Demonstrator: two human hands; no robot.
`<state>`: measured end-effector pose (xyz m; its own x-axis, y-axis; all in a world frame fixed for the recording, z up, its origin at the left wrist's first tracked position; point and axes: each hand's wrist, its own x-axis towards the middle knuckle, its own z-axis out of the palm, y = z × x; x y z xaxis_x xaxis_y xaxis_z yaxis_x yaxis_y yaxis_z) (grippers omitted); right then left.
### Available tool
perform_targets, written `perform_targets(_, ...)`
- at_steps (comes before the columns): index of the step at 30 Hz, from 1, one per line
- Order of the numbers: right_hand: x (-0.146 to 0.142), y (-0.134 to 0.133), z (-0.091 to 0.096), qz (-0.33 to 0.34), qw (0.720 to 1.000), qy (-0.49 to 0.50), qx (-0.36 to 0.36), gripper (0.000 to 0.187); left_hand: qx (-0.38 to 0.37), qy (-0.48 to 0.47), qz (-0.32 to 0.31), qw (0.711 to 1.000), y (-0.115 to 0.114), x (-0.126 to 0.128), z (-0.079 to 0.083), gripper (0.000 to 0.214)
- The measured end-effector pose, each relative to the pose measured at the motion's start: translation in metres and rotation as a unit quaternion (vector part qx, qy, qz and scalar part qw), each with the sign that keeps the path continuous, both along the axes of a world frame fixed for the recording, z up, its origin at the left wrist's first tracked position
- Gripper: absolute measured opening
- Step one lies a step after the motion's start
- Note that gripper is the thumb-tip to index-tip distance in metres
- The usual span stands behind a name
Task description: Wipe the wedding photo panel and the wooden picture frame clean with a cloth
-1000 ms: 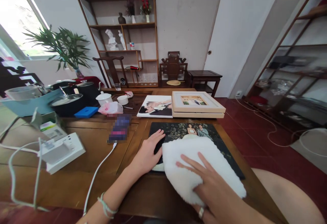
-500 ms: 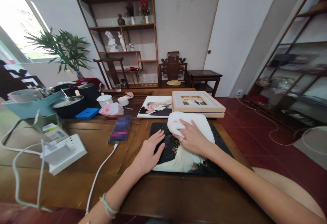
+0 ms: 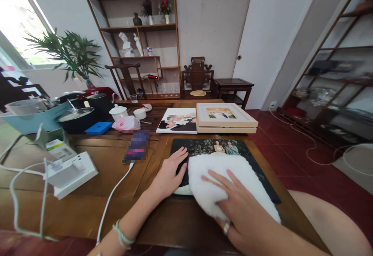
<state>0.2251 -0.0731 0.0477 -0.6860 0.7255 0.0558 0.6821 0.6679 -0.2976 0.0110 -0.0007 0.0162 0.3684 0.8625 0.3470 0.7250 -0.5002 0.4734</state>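
A dark photo print (image 3: pixel 201 146) with two people pictured in it lies flat at the front of the wooden table. On its left edge rests my left hand (image 3: pixel 166 173), fingers stretched out flat and holding nothing. My right hand (image 3: pixel 241 205) has a fluffy white towel (image 3: pixel 224 164) under its spread fingers and presses it against the photo. The towel covers the lower middle of the photo and hangs over its near edge. A ring shows on one right finger.
Behind the photo lie a smaller picture panel (image 3: pixel 177 125) and a stack of pale frames (image 3: pixel 227 124). To the left are a phone (image 3: pixel 136 147) on a white cable (image 3: pixel 112 192), a white box (image 3: pixel 76 176), a blue case (image 3: pixel 99 128) and a dark pan (image 3: pixel 76 120).
My right hand has drawn the white towel from the photo's far edge toward me, uncovering the two pictured people. My left hand stays in place.
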Motion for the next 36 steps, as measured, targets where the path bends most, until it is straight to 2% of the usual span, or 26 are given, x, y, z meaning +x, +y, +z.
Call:
perform_targets(7,-0.010,0.088,0.002,-0.026,0.997,0.030,0.065,0.033,-0.004,-0.038,-0.010,0.999,-0.002,-0.001,0.002,0.037)
perform_targets(10,-0.021,0.107,0.003,-0.051,0.996,0.028,0.068,0.035,0.005,-0.079,0.004,0.997,-0.004,-0.001,0.004,0.040)
perform_targets(13,-0.029,0.098,0.005,-0.023,0.997,0.029,0.066,0.030,0.009,-0.104,0.012,0.994,-0.005,-0.002,0.003,0.044)
perform_targets(18,-0.025,0.043,0.016,0.106,0.994,0.034,0.002,0.021,0.010,-0.122,0.015,0.992,-0.003,-0.003,0.000,0.047)
perform_targets(22,-0.007,0.007,0.032,0.140,0.988,0.023,-0.064,0.029,0.005,-0.121,0.015,0.993,-0.004,-0.003,0.001,0.047)
perform_targets(24,0.005,0.001,0.036,0.104,0.992,0.002,-0.076,0.023,-0.007,-0.114,0.006,0.993,-0.004,-0.003,0.002,0.049)
perform_targets(26,0.018,0.005,0.034,0.034,0.997,-0.006,-0.065,0.020,-0.014,-0.095,-0.011,0.995,-0.004,-0.002,0.002,0.045)
perform_targets(30,0.037,0.039,0.022,-0.115,0.993,0.005,-0.021,0.037,-0.004,-0.053,-0.018,0.998,-0.005,-0.002,0.001,0.035)
perform_targets(33,0.033,0.075,0.021,-0.170,0.984,0.051,-0.012,0.040,0.005,-0.048,-0.008,0.999,-0.004,-0.002,-0.001,0.035)
perform_targets(36,0.009,0.106,0.029,-0.173,0.982,0.080,-0.011,0.043,0.008,-0.047,-0.009,0.999,-0.004,-0.002,0.000,0.035)
